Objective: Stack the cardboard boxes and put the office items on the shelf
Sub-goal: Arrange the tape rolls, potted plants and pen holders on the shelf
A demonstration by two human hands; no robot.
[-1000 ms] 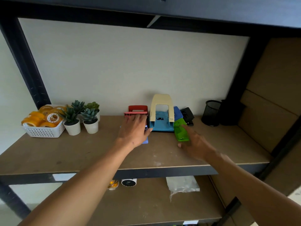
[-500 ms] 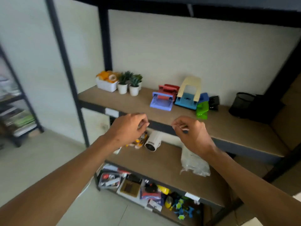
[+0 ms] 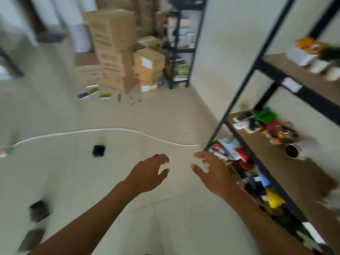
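Both the left hand [image 3: 147, 173] and the right hand [image 3: 211, 172] hang empty with fingers loosely spread above the floor [image 3: 128, 116], the stacked cardboard boxes [image 3: 114, 50] standing against the far wall, the shelf [image 3: 276, 137] alongside at right.

Empty hands [image 3: 147, 173] [image 3: 214, 173] over floor [image 3: 110, 116], boxes [image 3: 114, 46] beyond

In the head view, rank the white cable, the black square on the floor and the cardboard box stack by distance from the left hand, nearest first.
From the left hand:
1. Black square, on the floor to its left.
2. White cable, lying across the floor just beyond the square.
3. Cardboard box stack, at the far end of the room.
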